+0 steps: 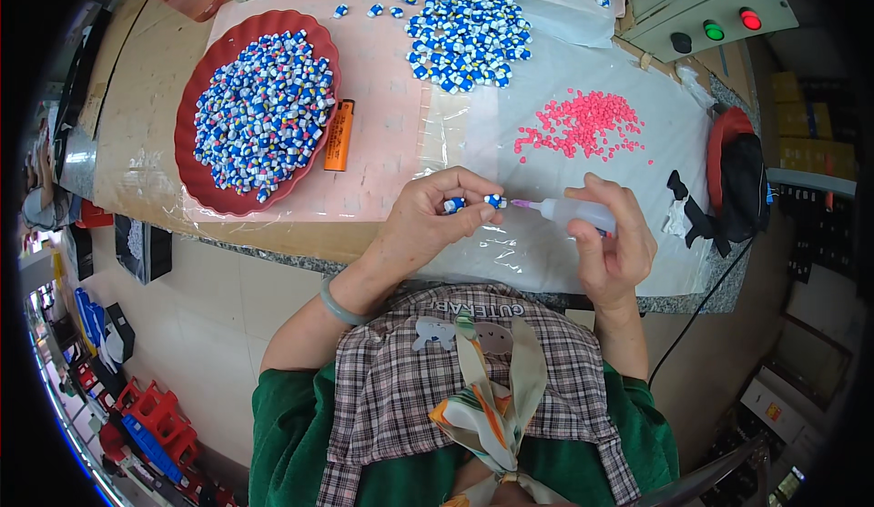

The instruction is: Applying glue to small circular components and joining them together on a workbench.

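Note:
Between the thumb and fingers of my left hand (437, 207) is a small blue-and-white figure (494, 201). A second such piece (453, 205) is tucked in the same palm. My right hand (619, 243) is closed round a translucent squeeze bottle (575, 212), held on its side with its narrow purplish tip pointing left, close to the pinched figure. Whether the tip touches it I cannot tell. Beyond my hands lies a scatter of tiny pink pieces (592, 123). Farther back, many more blue-and-white figures (469, 34) are heaped on plastic sheeting.
At the left stands a red scalloped bowl (186, 134) full of similar figures, with an orange flat box (340, 136) beside it. A grey control box (719, 25) with lit buttons stands back right. Black cloth and a red container (728, 143) sit at the right edge, a cable hanging down.

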